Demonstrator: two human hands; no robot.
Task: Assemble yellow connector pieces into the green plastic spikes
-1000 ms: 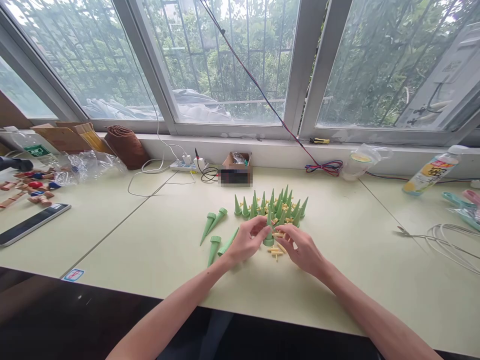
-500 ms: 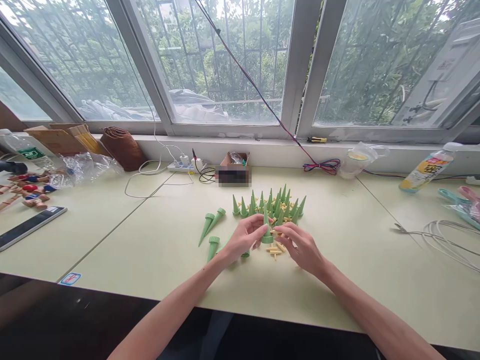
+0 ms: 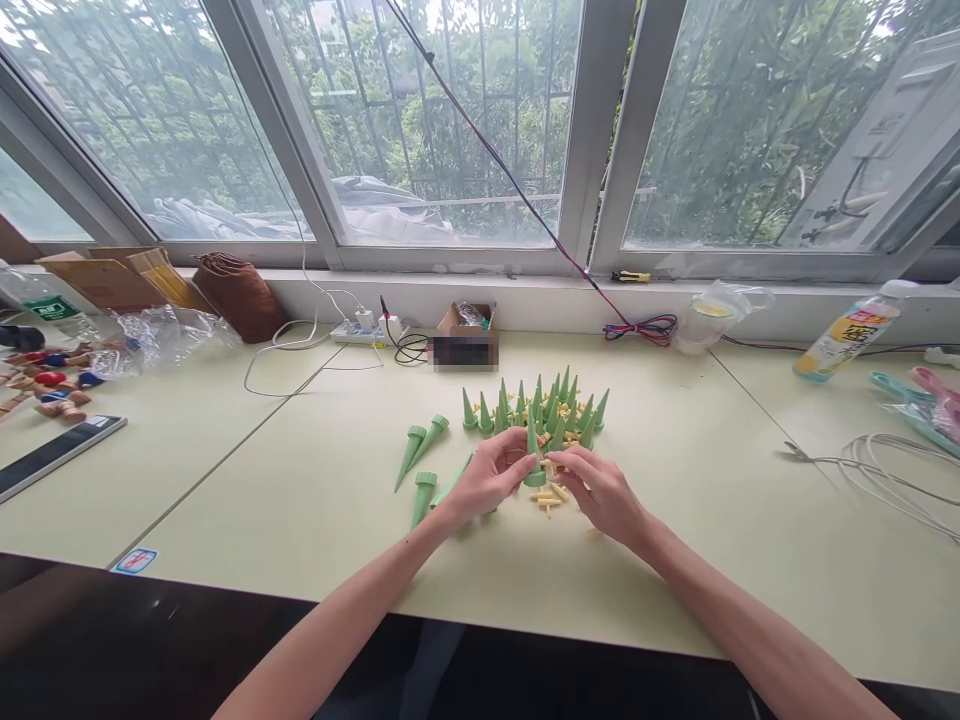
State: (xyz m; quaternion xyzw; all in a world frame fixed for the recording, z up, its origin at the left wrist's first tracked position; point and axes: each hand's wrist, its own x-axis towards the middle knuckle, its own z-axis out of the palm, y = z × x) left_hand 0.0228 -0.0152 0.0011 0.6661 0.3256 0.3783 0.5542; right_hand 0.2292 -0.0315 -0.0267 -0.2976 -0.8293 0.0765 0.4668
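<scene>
My left hand (image 3: 491, 475) holds a green plastic watering spike (image 3: 533, 450) upright, point up and ridged cap down. My right hand (image 3: 600, 490) is closed in a pinch on a small pale yellow T-shaped valve (image 3: 547, 465) against the spike's right side; the fingertips partly hide it. Below the hands lie several loose yellow valves (image 3: 550, 500). Beyond them, a cluster of green spikes (image 3: 553, 405) stands on their caps, with yellow pieces among them. Left of my left hand, loose green spikes (image 3: 424, 495) lie on their sides, one partly hidden by that hand.
The pale table (image 3: 300, 520) runs along a windowed wall. At its back are a small cardboard box (image 3: 469, 318), a power strip (image 3: 367, 328) and coiled wires (image 3: 641, 328). A bottle (image 3: 855, 332) and a cable (image 3: 877, 465) lie right; a phone-like slab (image 3: 60, 455) lies left.
The view has shifted slightly. Both hands stay together at the upright spike, my right fingers still pressed against its side.
</scene>
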